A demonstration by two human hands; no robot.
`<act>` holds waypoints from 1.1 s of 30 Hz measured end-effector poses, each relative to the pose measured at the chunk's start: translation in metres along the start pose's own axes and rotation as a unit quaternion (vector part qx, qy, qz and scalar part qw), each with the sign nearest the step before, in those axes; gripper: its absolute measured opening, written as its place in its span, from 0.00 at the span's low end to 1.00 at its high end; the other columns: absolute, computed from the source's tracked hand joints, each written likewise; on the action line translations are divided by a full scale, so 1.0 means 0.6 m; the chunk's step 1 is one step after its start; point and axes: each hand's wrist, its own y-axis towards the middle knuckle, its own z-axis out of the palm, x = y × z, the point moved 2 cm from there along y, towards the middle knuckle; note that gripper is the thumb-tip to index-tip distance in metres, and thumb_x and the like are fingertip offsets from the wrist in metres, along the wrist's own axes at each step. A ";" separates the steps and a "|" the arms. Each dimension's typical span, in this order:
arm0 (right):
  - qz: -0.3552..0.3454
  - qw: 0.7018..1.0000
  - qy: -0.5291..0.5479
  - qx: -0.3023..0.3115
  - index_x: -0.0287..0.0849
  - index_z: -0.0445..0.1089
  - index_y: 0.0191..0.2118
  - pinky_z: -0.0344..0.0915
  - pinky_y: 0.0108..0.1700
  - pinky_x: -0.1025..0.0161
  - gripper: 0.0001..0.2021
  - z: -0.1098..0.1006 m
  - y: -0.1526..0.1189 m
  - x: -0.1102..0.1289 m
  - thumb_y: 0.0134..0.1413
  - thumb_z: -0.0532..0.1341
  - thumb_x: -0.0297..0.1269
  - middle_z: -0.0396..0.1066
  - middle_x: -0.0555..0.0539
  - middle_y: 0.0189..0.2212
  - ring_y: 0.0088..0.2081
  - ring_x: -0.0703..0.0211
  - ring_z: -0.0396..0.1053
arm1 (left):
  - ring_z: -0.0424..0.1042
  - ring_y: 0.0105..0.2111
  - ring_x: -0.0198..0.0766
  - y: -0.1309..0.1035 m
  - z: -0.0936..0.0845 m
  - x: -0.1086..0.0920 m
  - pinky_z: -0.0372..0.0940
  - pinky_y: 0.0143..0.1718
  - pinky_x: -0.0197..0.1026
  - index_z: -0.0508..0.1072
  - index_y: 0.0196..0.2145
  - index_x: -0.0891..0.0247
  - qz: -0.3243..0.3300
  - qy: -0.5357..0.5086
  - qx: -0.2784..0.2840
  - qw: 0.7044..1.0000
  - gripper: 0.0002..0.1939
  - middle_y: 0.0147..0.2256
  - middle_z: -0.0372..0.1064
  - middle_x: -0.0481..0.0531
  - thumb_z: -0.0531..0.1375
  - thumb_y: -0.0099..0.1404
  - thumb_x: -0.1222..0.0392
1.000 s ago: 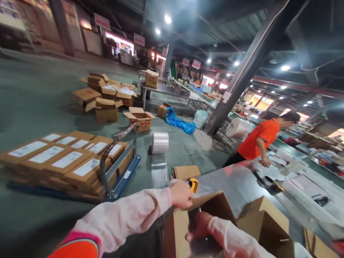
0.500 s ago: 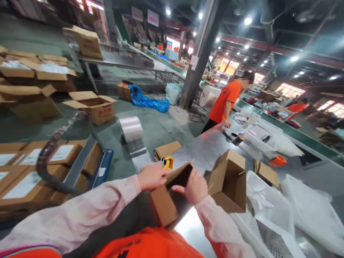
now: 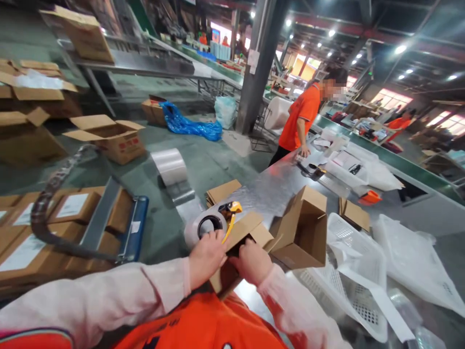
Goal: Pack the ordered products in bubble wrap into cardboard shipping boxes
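Note:
Right in front of my body is a small open cardboard box [image 3: 247, 228], tilted, with its flaps up. My left hand [image 3: 208, 259] grips its left edge. My right hand [image 3: 254, 261] is curled over the near right part of the opening, and its fingertips are hidden inside. Just beyond my left hand lies a tape dispenser [image 3: 232, 209] with a yellow handle and a large roll of clear tape [image 3: 192, 231]. A second open cardboard box [image 3: 303, 232] stands on the metal table to the right of my right hand.
White plastic baskets [image 3: 370, 317] and clear plastic bags [image 3: 417, 264] lie on the right. Flattened cartons [image 3: 223, 191] rest at the table's left edge. A person in orange [image 3: 300, 118] leans on the far end. On the left stands a trolley [image 3: 134, 230] of boxes.
My right hand has gone from fingers spread to curled at the box opening. The box has turned, and more of its flaps show. The tape dispenser and its roll are now less covered.

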 end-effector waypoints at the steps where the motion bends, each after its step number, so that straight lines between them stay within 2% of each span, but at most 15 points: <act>1: -0.084 0.996 0.024 -0.016 0.35 0.75 0.51 0.57 0.62 0.47 0.23 0.002 -0.023 -0.008 0.65 0.53 0.48 0.73 0.33 0.50 0.56 0.43 0.68 | 0.70 0.42 0.56 0.005 -0.002 0.006 0.65 0.39 0.50 0.69 0.59 0.64 0.006 -0.007 0.010 1.000 0.24 0.43 0.68 0.68 0.54 0.70 0.53; 3: -0.228 0.968 0.034 -0.100 0.38 0.68 0.59 0.45 0.68 0.44 0.30 0.015 -0.053 -0.019 0.63 0.51 0.57 0.67 0.36 0.59 0.64 0.43 0.57 | 0.72 0.40 0.54 0.018 -0.006 0.030 0.66 0.38 0.50 0.71 0.58 0.59 0.013 -0.029 0.051 0.998 0.22 0.44 0.68 0.66 0.52 0.71 0.51; 4: -0.272 0.951 0.025 -0.143 0.37 0.61 0.64 0.39 0.69 0.41 0.37 0.025 -0.058 -0.020 0.60 0.52 0.61 0.61 0.35 0.63 0.68 0.41 0.50 | 0.73 0.38 0.52 0.025 -0.007 0.045 0.67 0.38 0.49 0.71 0.57 0.57 0.016 -0.041 0.077 0.996 0.21 0.44 0.68 0.66 0.50 0.72 0.52; 6: -0.307 0.931 -0.003 -0.200 0.31 0.48 0.69 0.34 0.69 0.35 0.51 0.049 -0.044 -0.015 0.53 0.54 0.68 0.49 0.32 0.69 0.71 0.36 0.38 | 0.74 0.38 0.51 0.035 -0.008 0.071 0.68 0.39 0.48 0.72 0.56 0.57 0.028 -0.054 0.124 0.990 0.20 0.45 0.68 0.65 0.49 0.72 0.55; 9: -0.294 0.929 -0.018 -0.223 0.26 0.41 0.70 0.31 0.68 0.32 0.59 0.077 0.003 0.004 0.46 0.58 0.70 0.40 0.29 0.70 0.71 0.33 0.33 | 0.74 0.40 0.53 0.038 0.001 0.092 0.68 0.41 0.49 0.76 0.50 0.63 0.040 -0.053 0.149 0.987 0.18 0.45 0.68 0.65 0.52 0.70 0.56; 12: -0.283 0.934 -0.008 -0.218 0.25 0.41 0.70 0.31 0.69 0.34 0.60 0.090 0.033 0.015 0.43 0.61 0.67 0.37 0.28 0.70 0.71 0.33 0.31 | 0.74 0.38 0.52 0.028 0.019 0.097 0.68 0.39 0.49 0.76 0.48 0.63 0.048 -0.050 0.135 0.988 0.17 0.43 0.70 0.64 0.52 0.69 0.57; 15: -0.278 0.938 0.008 -0.206 0.23 0.40 0.70 0.31 0.69 0.37 0.59 0.099 0.038 0.013 0.45 0.61 0.64 0.35 0.28 0.70 0.71 0.35 0.28 | 0.73 0.36 0.50 0.018 0.032 0.093 0.67 0.38 0.48 0.75 0.49 0.61 0.049 -0.036 0.115 0.992 0.16 0.39 0.71 0.61 0.53 0.69 0.60; 21: -0.257 0.951 0.042 -0.164 0.22 0.43 0.69 0.34 0.69 0.36 0.54 0.099 0.035 0.010 0.49 0.60 0.60 0.36 0.26 0.69 0.71 0.33 0.31 | 0.74 0.37 0.52 0.013 0.032 0.072 0.66 0.38 0.48 0.75 0.49 0.60 0.045 0.014 0.097 0.994 0.16 0.39 0.72 0.62 0.51 0.70 0.62; 24: -0.272 0.948 0.041 -0.158 0.20 0.46 0.68 0.38 0.70 0.39 0.52 0.095 0.035 0.013 0.51 0.60 0.59 0.37 0.24 0.69 0.71 0.35 0.34 | 0.75 0.37 0.53 0.016 0.024 0.084 0.67 0.38 0.48 0.74 0.52 0.60 0.010 -0.001 0.113 0.994 0.18 0.40 0.73 0.64 0.51 0.70 0.62; 26: -0.274 0.949 0.038 -0.154 0.21 0.48 0.68 0.38 0.70 0.40 0.50 0.099 0.039 0.017 0.53 0.59 0.58 0.37 0.25 0.69 0.71 0.35 0.33 | 0.76 0.39 0.54 0.021 0.007 0.106 0.68 0.40 0.49 0.73 0.55 0.60 -0.022 -0.022 0.157 0.987 0.20 0.41 0.74 0.65 0.49 0.70 0.60; 29: -0.255 0.954 0.039 -0.155 0.22 0.50 0.67 0.38 0.70 0.38 0.47 0.114 0.050 0.024 0.55 0.59 0.57 0.39 0.27 0.69 0.71 0.35 0.33 | 0.75 0.47 0.52 0.041 -0.047 0.136 0.67 0.47 0.47 0.75 0.54 0.58 -0.050 -0.083 0.212 0.972 0.22 0.46 0.76 0.60 0.47 0.71 0.53; 31: -0.249 0.952 0.057 -0.168 0.22 0.51 0.67 0.40 0.69 0.36 0.46 0.124 0.056 0.026 0.55 0.58 0.57 0.40 0.28 0.69 0.71 0.33 0.34 | 0.74 0.49 0.50 0.066 -0.096 0.139 0.66 0.47 0.42 0.73 0.56 0.57 -0.059 -0.118 0.221 0.966 0.27 0.50 0.75 0.56 0.57 0.62 0.45; 33: -0.259 0.943 0.087 -0.188 0.21 0.52 0.66 0.42 0.69 0.34 0.46 0.133 0.060 0.024 0.56 0.57 0.59 0.40 0.27 0.69 0.71 0.32 0.35 | 0.74 0.47 0.50 0.105 -0.145 0.123 0.67 0.45 0.39 0.70 0.59 0.59 -0.054 -0.117 0.208 0.970 0.41 0.51 0.74 0.54 0.66 0.47 0.45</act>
